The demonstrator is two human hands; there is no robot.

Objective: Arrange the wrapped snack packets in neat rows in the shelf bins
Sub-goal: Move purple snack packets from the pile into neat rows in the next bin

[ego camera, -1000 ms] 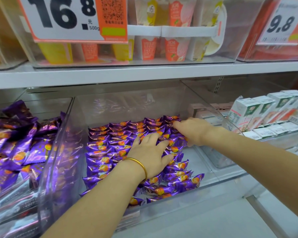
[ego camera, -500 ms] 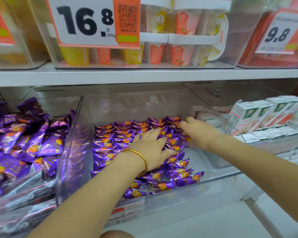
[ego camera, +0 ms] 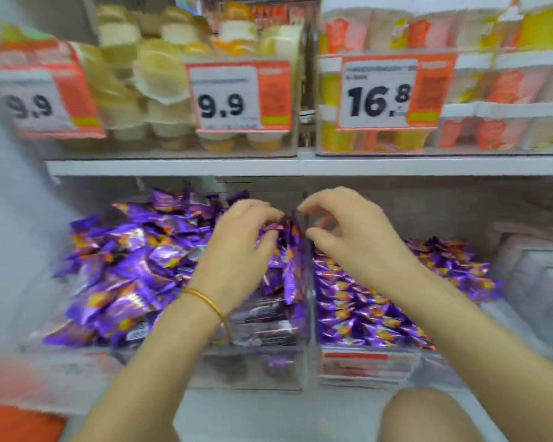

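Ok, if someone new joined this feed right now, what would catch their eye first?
Probably the purple packets, heaped loosely in the left bin and lying in flatter rows in the right bin. Then the two hands at centre: the left hand, wearing a gold bracelet, grips a few packets at the clear divider, with the right hand curled beside it. Above, bold price tags read 9.9 and 16.8.

Shiny purple crinkled-film snack packets (ego camera: 134,260) left of left hand (ego camera: 237,250): glossy, glare spots. Clear smooth hard-plastic bin wall (ego camera: 310,330) btwn it & right hand (ego camera: 355,237). Polished gold metal bangle (ego camera: 205,299), left wrist. Matt paper price cards (ego camera: 227,97) above.
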